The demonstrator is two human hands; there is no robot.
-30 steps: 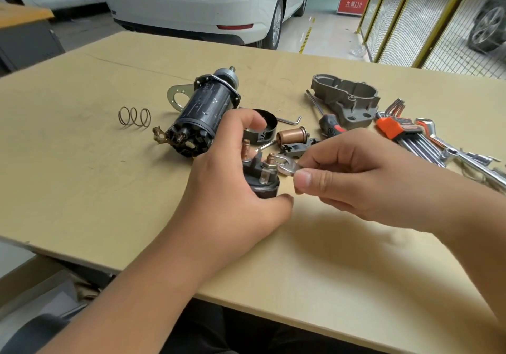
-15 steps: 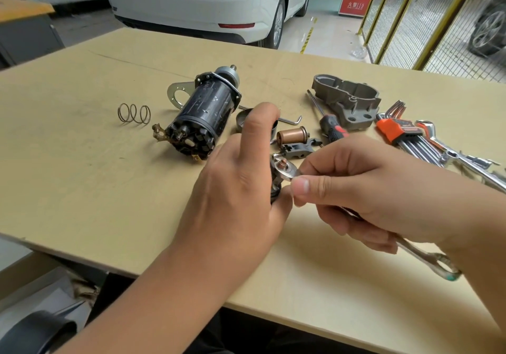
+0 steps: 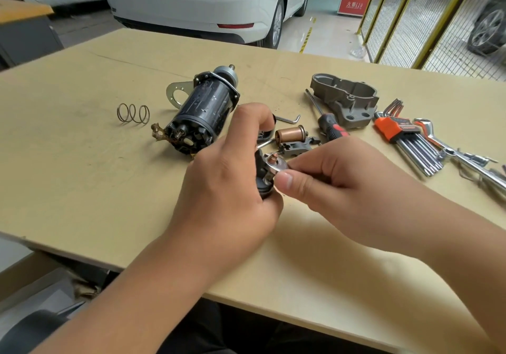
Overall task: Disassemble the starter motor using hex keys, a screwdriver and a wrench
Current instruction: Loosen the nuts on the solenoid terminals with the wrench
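At the desk (image 3: pixel 82 189) centre, the left hand (image 3: pixel 227 186) has its grip clamped on a black solenoid cap (image 3: pixel 262 174). The right hand (image 3: pixel 336 186) pinches a wrench (image 3: pixel 278 166) on its copper stud (image 3: pixel 273 158). The motor body (image 3: pixel 201 111) lies at ten o'clock.

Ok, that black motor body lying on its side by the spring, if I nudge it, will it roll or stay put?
The black motor body is a cylinder lying on its side, so a sideways nudge could start it rolling. The squarish metal bracket round its far end would probably stop it soon. It looks like solid metal, so it is likely heavy for its size. The spring lies close on the left and may get bumped.
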